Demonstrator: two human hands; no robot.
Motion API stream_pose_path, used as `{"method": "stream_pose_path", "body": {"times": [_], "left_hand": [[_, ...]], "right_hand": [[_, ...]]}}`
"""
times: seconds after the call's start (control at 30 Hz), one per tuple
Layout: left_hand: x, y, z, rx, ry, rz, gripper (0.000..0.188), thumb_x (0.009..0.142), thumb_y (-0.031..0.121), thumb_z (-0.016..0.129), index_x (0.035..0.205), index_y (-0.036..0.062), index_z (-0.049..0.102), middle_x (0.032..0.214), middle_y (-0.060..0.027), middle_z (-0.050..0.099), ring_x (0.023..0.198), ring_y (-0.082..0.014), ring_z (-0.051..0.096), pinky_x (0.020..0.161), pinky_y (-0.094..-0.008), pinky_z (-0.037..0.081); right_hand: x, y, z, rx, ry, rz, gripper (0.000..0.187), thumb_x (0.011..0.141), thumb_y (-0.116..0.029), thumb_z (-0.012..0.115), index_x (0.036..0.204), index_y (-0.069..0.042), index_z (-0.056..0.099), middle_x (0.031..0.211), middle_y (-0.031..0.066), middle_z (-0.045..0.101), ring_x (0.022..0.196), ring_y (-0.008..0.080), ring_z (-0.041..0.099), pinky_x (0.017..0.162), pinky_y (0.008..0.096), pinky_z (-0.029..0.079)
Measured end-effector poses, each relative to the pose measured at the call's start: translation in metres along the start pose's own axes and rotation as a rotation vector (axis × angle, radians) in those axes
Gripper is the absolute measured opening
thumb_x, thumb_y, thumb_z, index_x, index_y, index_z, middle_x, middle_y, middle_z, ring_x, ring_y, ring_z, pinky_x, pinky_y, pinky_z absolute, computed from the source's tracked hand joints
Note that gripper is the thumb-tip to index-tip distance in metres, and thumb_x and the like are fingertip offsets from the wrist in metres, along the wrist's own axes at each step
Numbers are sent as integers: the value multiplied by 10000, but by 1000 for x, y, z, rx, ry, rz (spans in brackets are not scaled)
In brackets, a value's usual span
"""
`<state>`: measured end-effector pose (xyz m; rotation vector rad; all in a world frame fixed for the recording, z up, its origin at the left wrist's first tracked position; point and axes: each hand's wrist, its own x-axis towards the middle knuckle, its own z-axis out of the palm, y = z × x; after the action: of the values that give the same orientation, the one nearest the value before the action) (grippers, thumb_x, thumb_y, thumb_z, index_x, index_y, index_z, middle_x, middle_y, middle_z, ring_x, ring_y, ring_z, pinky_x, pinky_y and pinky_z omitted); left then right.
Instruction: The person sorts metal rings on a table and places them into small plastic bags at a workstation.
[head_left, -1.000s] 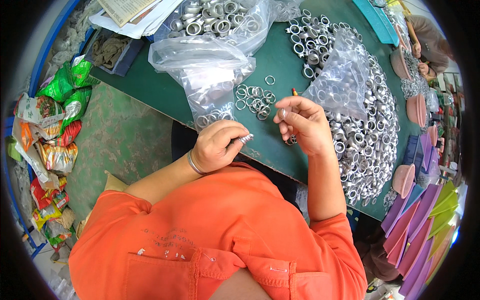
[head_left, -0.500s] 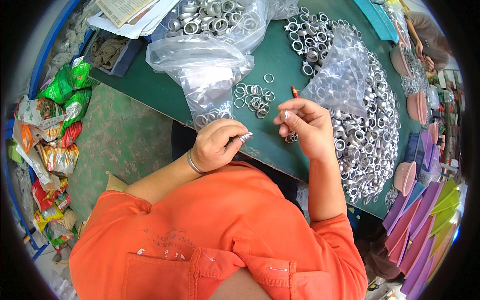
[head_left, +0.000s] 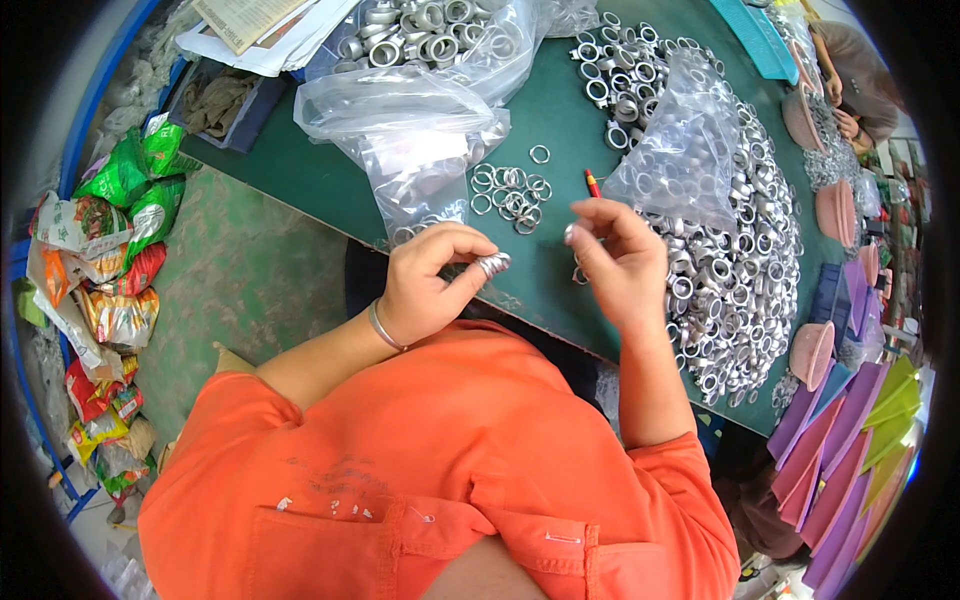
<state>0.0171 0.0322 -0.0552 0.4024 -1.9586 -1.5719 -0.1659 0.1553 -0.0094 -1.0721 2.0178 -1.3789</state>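
Between the thumb and fingers of my left hand (head_left: 425, 280) is a small stack of metal rings (head_left: 493, 264), above the table's near edge. My right hand (head_left: 628, 262) hovers to the right of it, thumb and forefinger apart, with nothing visible held. Beside its fingers a few rings (head_left: 579, 275) lie on the green table, partly hidden by the hand. A loose cluster of thin silver rings (head_left: 515, 195) lies just beyond both hands. One single ring (head_left: 540, 154) rests behind that cluster. A red marker-like stick (head_left: 592, 184) lies beyond my right fingertips.
A large heap of metal collars (head_left: 735, 300) spreads along the right, with a clear plastic bag (head_left: 680, 160) on it. Another plastic bag (head_left: 400, 120) with metal collars stands at back left. Pink baskets (head_left: 811, 355) line the right edge. A person (head_left: 855, 80) sits at far right.
The stack in my left hand has moved slightly right and up and shows more. My right thumb and forefinger have spread apart, and the hand has shifted slightly.
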Motion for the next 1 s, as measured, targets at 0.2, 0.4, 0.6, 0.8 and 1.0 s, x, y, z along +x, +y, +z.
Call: {"method": "stream_pose_path", "body": {"times": [0.2,0.4,0.6,0.8,1.0], "left_hand": [[4,10,8,-236,-80,-78,195,825,-135,605,997,-44,609,1131,-147,588,994,-175,629,828,-284,553],[-6,2,6,-188,-20,-201,198,833,-128,604,1017,-56,593,1047,-123,608,948,-152,637,808,-265,547],[-3,-4,8,-85,-1,-91,186,829,-139,592,996,-59,603,1006,-112,620,901,-142,647,774,-243,553],[-1,-2,6,-124,-15,-135,187,821,-149,591,979,-54,616,1046,-117,597,903,-143,636,770,-250,553],[-2,-4,4,-182,-24,-102,196,818,-149,597,980,-43,627,1041,-111,571,923,-154,622,782,-260,551]], "right_hand": [[-19,-10,36,-39,51,-218,109,772,47,695,868,7,665,801,75,631,639,137,613,565,255,491],[-5,-3,29,-293,-33,-340,136,779,2,694,912,-5,667,859,110,630,735,250,617,654,338,501],[9,7,30,-494,13,-361,143,768,-3,684,905,-34,660,873,113,635,797,303,617,696,387,500],[-2,1,26,-196,7,-233,132,790,46,666,906,-16,655,833,113,675,737,245,671,637,308,527],[-9,-12,28,350,-48,289,75,854,17,653,927,20,671,825,52,678,715,96,642,596,220,505]]}}
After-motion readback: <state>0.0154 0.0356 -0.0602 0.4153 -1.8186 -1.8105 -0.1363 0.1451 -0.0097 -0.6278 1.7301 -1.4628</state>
